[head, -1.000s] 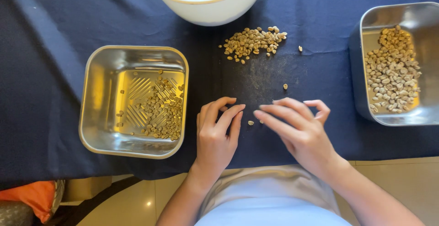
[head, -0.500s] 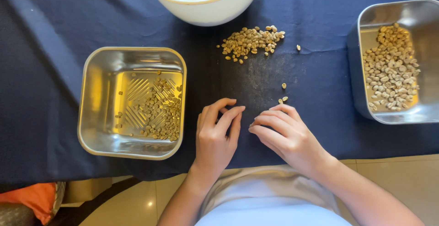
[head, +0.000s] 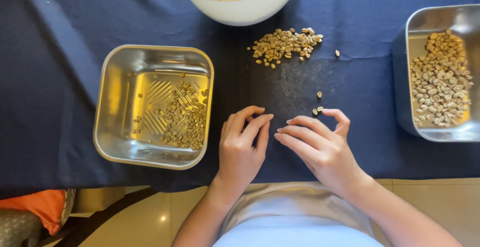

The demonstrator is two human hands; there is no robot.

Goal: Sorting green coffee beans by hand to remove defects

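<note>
My left hand (head: 242,147) rests palm down on the dark blue cloth (head: 60,77), fingers curved, with nothing visible in it. Just to its right is my right hand (head: 322,149), fingers spread, the index finger hooked beside two loose pale beans (head: 316,110). A single bean (head: 319,94) lies a little farther out. Beyond it a small pile of green coffee beans (head: 285,44) sits on the cloth.
A white bowl (head: 240,9) full of beans stands at the top centre. To the left is a square steel tray (head: 107,102) with a thin scatter of beans. A second steel tray (head: 402,77) holding more beans stands at the right edge. The table's front edge runs below my wrists.
My right hand closed its fingers near a bean by the left hand, then spread them again and reached toward the two loose beans. That bean no longer shows. The left hand stayed put.
</note>
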